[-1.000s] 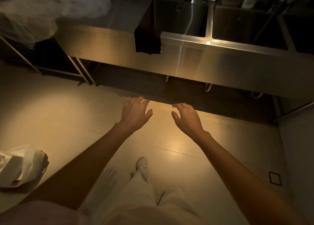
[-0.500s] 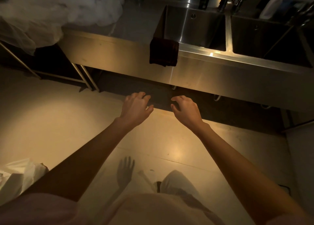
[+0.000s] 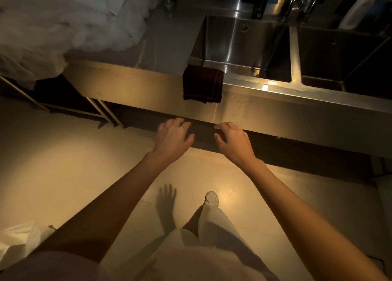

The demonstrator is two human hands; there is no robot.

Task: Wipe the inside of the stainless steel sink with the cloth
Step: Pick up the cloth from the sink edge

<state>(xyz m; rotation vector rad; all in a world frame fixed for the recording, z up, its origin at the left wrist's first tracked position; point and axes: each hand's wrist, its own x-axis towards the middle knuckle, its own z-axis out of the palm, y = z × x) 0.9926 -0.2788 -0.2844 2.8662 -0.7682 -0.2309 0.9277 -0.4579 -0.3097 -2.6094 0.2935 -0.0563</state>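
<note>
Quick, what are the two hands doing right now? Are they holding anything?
Left hand: open, fingers loosely spread, holding nothing.
Right hand: open, fingers loosely curved, holding nothing.
The dark cloth hangs untouched on the sink's front edge.

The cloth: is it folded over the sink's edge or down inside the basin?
Folded over the edge. The dark cloth hangs down the front of the sink, outside the basin, untouched.

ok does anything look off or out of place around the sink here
Nothing looks spilled or damaged. The dark cloth hangs folded over the front rim of the left sink, slightly askew. A heap of white plastic sheeting sprawls over the counter to its left. Both hands are empty.
</note>
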